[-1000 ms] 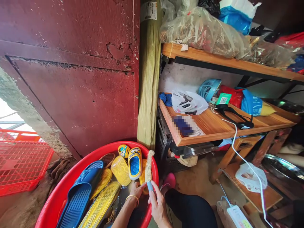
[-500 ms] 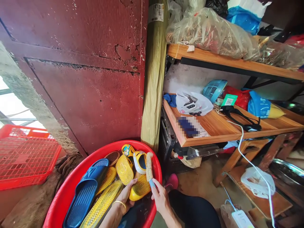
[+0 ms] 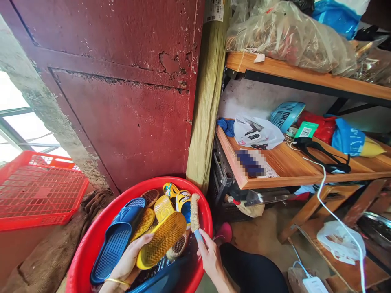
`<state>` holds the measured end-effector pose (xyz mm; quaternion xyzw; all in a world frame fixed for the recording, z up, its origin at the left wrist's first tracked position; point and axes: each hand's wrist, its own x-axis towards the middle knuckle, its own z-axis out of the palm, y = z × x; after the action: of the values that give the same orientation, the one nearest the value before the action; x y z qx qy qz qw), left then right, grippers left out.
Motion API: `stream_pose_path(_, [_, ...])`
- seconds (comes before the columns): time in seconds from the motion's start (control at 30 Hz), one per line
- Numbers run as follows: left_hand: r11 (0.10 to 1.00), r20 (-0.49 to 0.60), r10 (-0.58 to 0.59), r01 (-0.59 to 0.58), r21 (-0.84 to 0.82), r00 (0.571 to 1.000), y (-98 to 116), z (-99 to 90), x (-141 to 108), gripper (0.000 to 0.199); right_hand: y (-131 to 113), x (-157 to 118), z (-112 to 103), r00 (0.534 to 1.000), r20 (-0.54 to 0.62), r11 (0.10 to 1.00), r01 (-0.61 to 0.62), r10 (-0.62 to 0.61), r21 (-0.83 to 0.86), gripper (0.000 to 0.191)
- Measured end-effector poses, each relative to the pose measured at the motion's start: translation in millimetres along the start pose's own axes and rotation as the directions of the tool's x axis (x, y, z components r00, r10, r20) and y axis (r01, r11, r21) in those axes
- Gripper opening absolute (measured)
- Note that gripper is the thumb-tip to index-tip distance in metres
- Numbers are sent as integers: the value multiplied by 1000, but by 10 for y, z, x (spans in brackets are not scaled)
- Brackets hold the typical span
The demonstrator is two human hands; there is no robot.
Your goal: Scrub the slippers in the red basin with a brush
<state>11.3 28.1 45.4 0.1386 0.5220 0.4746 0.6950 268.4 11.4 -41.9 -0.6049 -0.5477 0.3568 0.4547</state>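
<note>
My left hand, with a yellow bangle at the wrist, is closed around a yellow slipper, its patterned sole facing up. In my right hand is a scrubbing brush with pale bristles and a blue-grey handle, held upright just right of the slipper and apart from it. Both are over a red basin with water in it. Inside lie a blue slipper, more yellow footwear, a small shoe with a cartoon print and a brown sole.
A red plastic crate stands at left beside brown cloth. Behind the basin is a dark red door. A wooden shelf with bags and a blue fan is at right; a white cable hangs down to the stool.
My left hand has lifted the yellow slipper and tilted it, moving left, which uncovers the brown sole. The brush stays upright in my right hand. The view has shifted slightly.
</note>
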Motion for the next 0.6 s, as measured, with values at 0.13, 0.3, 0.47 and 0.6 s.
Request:
stream_pose_path(0.13, [990,-103,54,-67,-121,993,-114,-98,228,27,-189,4,117,989,14,977,150,-150,-152,53])
stream_pose_path(0.3, [979,-127,-37,10,-203,991,-397,-86,489,37,-544,-124,368,932,270,807,349,-243,-476,44])
stream_pose_path(0.47, [964,-131,-77,41,-261,988,-524,-203,588,42,-642,-388,514,890,435,455,447,-138,-770,54])
stream_pose_path(0.6, [954,-142,-50,5,-299,989,-601,-232,610,46,-654,-72,702,868,447,478,494,-217,-727,52])
